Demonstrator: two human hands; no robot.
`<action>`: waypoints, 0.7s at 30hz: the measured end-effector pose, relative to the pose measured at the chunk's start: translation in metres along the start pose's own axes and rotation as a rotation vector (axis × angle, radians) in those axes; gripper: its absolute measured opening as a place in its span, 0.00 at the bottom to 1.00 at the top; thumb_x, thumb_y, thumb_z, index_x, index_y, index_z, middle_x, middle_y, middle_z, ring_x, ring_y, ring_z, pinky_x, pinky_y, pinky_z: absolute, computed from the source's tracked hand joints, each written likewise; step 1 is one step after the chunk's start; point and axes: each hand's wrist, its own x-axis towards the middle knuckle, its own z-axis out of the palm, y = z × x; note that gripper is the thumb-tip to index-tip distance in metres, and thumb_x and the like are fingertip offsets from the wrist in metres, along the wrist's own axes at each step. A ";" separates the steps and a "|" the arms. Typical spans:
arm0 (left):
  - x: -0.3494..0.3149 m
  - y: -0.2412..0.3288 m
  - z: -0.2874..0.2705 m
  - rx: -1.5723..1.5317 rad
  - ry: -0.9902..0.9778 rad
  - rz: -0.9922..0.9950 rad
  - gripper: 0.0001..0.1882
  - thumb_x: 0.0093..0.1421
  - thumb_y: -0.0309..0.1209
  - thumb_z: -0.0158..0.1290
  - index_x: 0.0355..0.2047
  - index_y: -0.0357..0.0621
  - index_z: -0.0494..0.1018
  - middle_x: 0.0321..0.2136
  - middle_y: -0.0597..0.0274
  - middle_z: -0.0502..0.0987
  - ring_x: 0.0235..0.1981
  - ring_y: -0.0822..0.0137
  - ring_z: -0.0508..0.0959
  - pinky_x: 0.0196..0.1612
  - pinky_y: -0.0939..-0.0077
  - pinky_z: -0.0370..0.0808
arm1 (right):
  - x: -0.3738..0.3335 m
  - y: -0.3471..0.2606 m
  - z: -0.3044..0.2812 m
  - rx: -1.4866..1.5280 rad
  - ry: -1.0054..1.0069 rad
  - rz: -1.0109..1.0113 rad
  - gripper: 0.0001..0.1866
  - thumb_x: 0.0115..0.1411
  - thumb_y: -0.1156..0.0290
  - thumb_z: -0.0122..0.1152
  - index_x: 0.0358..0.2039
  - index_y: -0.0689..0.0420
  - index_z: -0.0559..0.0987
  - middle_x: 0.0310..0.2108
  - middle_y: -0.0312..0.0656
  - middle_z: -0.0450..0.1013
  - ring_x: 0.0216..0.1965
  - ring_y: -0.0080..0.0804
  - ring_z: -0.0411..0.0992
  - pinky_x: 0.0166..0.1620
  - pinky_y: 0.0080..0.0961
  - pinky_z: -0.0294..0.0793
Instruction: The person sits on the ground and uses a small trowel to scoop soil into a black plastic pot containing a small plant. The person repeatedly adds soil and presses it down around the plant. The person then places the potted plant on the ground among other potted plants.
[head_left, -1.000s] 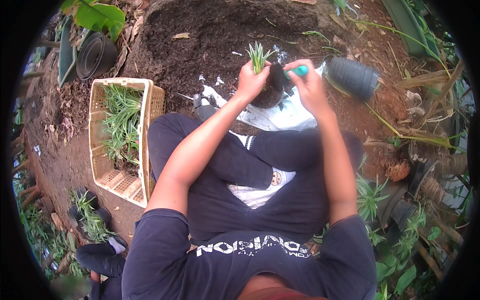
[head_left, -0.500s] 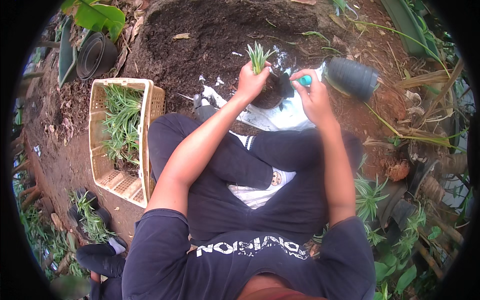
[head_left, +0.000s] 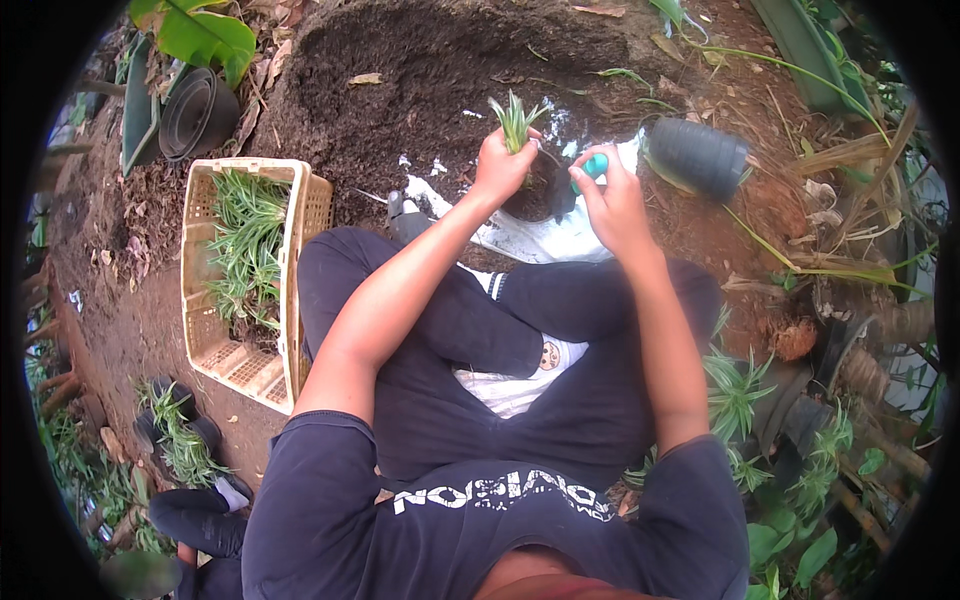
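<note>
Garden soil heap (head_left: 420,70): left hand (head_left: 503,165) grips seedling (head_left: 517,118), right hand (head_left: 612,195) teal tool (head_left: 592,168).

Head camera, looking straight down over the seated person's lap.

A single wide fisheye view from above, close to the torso, with forearms rising from the lower edge toward the soil mound (head_left: 420,70) at top. Dark corners ring the picture; the basket (head_left: 300,215) bends near the left rim.

A cream plastic crate (head_left: 300,215) holding green grassy seedlings (head_left: 243,250) stands on bare soil. Stacked black plastic pots (head_left: 198,113) lie beyond it; another black pot (head_left: 698,157) lies tipped over.
</note>
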 end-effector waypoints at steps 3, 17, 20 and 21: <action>-0.003 0.007 -0.002 0.019 -0.031 -0.013 0.07 0.65 0.26 0.59 0.43 0.38 0.78 0.24 0.69 0.78 0.22 0.77 0.77 0.28 0.77 0.75 | 0.003 0.003 -0.011 0.082 0.080 -0.015 0.08 0.69 0.74 0.64 0.45 0.60 0.74 0.34 0.44 0.81 0.36 0.28 0.81 0.39 0.26 0.80; -0.033 0.031 -0.058 0.884 -0.379 0.163 0.64 0.45 0.51 0.78 0.72 0.34 0.55 0.64 0.34 0.68 0.67 0.42 0.68 0.71 0.55 0.65 | -0.025 0.043 -0.038 0.654 0.515 0.195 0.09 0.74 0.69 0.58 0.48 0.57 0.69 0.43 0.45 0.80 0.45 0.30 0.80 0.46 0.29 0.85; -0.048 -0.011 -0.089 1.032 -0.161 -0.200 0.63 0.51 0.52 0.74 0.74 0.33 0.48 0.60 0.29 0.71 0.63 0.42 0.74 0.66 0.49 0.72 | -0.010 0.038 -0.028 0.640 0.526 0.128 0.10 0.74 0.69 0.59 0.49 0.56 0.69 0.43 0.44 0.80 0.44 0.29 0.80 0.45 0.29 0.85; -0.049 -0.010 -0.080 0.841 -0.213 -0.354 0.59 0.54 0.51 0.72 0.71 0.30 0.49 0.57 0.31 0.73 0.58 0.43 0.78 0.60 0.50 0.76 | -0.011 0.043 -0.032 0.628 0.537 0.134 0.10 0.74 0.69 0.59 0.49 0.57 0.69 0.43 0.44 0.80 0.44 0.29 0.80 0.46 0.28 0.85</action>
